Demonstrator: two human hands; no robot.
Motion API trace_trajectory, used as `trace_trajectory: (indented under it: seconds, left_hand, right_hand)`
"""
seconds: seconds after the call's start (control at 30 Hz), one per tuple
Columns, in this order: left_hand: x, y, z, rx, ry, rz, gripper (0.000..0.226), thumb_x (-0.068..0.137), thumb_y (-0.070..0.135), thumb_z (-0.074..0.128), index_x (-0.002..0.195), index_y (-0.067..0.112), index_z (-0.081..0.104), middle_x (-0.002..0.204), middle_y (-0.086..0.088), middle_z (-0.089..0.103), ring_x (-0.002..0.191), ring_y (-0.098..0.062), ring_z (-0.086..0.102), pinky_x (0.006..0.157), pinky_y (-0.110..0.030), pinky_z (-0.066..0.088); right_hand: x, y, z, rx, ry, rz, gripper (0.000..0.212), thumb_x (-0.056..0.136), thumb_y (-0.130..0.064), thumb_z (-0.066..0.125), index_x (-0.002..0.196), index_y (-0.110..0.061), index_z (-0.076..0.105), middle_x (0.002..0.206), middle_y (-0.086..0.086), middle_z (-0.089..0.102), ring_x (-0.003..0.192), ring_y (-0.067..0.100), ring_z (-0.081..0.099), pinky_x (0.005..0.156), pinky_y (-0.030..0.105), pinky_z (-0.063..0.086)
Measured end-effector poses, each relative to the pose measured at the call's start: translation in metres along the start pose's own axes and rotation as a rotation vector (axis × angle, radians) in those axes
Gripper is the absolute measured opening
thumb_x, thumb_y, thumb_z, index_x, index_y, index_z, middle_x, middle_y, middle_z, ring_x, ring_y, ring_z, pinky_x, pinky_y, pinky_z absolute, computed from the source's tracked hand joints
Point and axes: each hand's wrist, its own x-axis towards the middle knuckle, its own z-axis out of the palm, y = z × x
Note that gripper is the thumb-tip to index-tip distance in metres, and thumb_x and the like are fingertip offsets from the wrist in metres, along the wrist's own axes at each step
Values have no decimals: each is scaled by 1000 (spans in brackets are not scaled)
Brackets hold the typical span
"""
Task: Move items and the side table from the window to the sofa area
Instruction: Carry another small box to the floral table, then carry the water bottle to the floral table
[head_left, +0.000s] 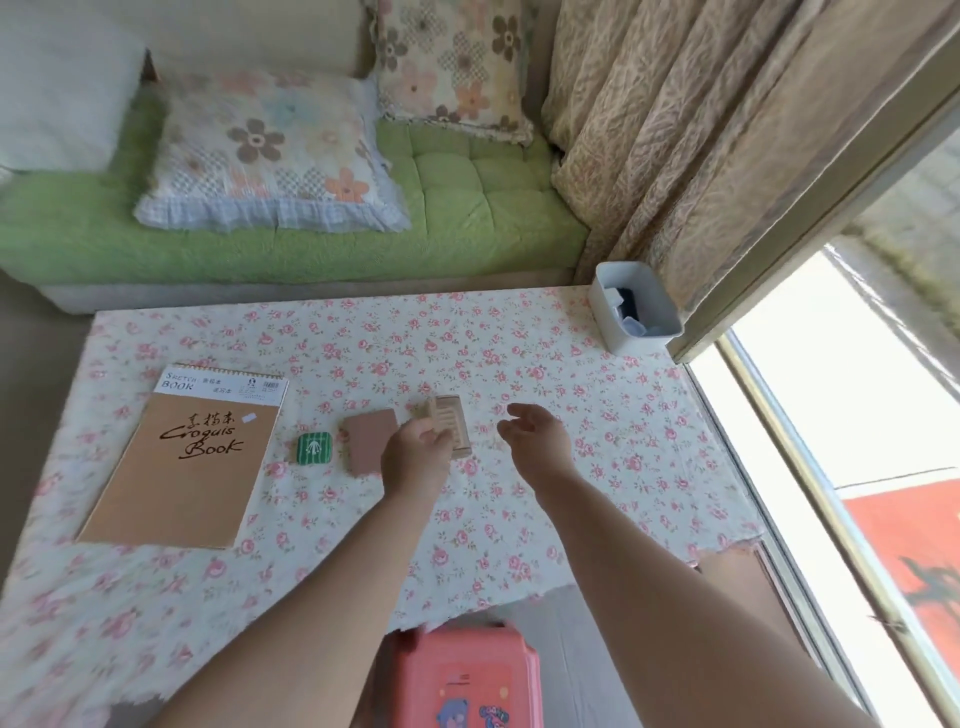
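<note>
Near the middle of the bench (597, 415), our left hand (418, 457) pinches the small wooden box (451, 423), seemingly light and rigid, by its near side, while our right hand (535, 436) hovers unclenched.

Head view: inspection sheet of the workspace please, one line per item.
Surface: low table under a floral cloth, by the window.
Job's things: sketch book flat at left; small green tin beside it; pinkish-brown notebook next; small beige box at centre.
Clutter: white bin with dark contents at the far right corner; pink stool at the near edge.
Grips: left hand reaches over the beige box, contact unclear; right hand open, empty, apart from the box.
Cables: nothing seen.
Surroundings: green sofa with two flowered cushions behind the table; curtain at right.
</note>
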Motion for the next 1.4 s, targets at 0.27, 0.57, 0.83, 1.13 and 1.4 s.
trace_trajectory:
  seconds: [0.27,0.57,0.83,1.13,1.4]
  left_hand:
    - [-90,35,-12,-6,-147,140,30,89,18,56,118,10,60,105,-1,62,93,-17,54,75,-28,45]
    - [-147,21,-32,82,-404,260,40,89,16,56,128,7,53,124,-9,61,109,-23,56,92,-31,46]
    - [-221,-7,-68,203,-708,414,40,89,15,55,128,8,53,121,-9,60,105,-22,56,93,-30,44]
    - [-340,-49,-48,316,-1049,562,30,88,17,57,117,8,60,99,-3,59,93,-22,56,82,-30,44]
    - [-485,-127,-42,460,-1379,660,27,86,16,60,111,5,64,103,-13,67,93,-32,63,82,-36,49]
  right_hand:
    - [-93,1,-46,92,126,-55,36,91,-19,54,127,-15,55,119,5,62,84,17,55,67,27,45]
    - [-179,29,-48,233,407,12,35,92,-18,54,126,-12,56,118,7,64,70,10,53,62,23,46]
    - [-292,73,-23,463,685,150,34,88,-15,57,122,-10,59,109,8,64,86,20,58,69,29,45]
    - [-430,140,-41,574,1045,277,29,88,-19,57,116,-16,61,110,7,63,97,21,58,82,32,47]
    - [-592,222,-15,692,1363,438,28,90,-18,55,118,-13,60,104,2,61,92,16,54,81,31,47]
